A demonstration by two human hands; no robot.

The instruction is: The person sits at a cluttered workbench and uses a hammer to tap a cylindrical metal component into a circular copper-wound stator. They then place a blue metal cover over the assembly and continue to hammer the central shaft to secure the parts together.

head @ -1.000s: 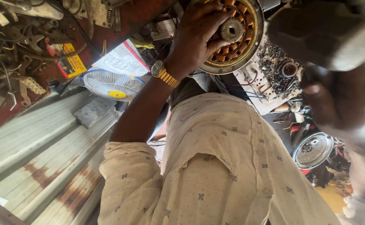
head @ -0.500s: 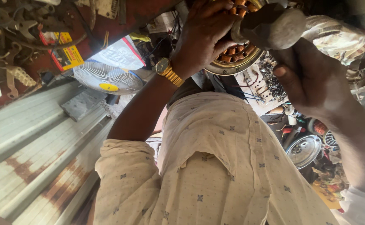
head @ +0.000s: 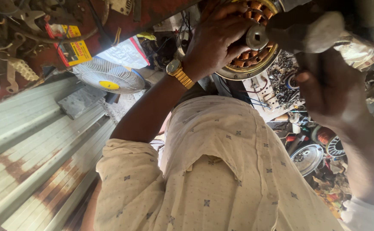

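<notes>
My left hand (head: 217,38), with a gold watch (head: 179,72) on its wrist, grips a round motor stator (head: 244,68) with copper windings and a metal rim, held up at the top centre. My right hand (head: 328,90) comes in from the right and holds a grey, thick-handled tool (head: 300,32). The tool's round metal end (head: 256,37) sits against the middle of the stator, beside my left fingers. A cream patterned shirt (head: 221,179) fills the lower centre. The top of the stator is cut off by the frame edge.
A white fan (head: 110,77) with a yellow hub stands at the left, below a yellow and red box (head: 69,47) and hanging metal scrap. Rusty corrugated sheets (head: 33,141) cover the left. Small parts (head: 281,81), a round metal cover (head: 306,158) and another winding (head: 334,145) lie at the right.
My right hand has come in from the right with the grey tool and set its round end on the stator's middle. My left hand keeps its grip on the stator.
</notes>
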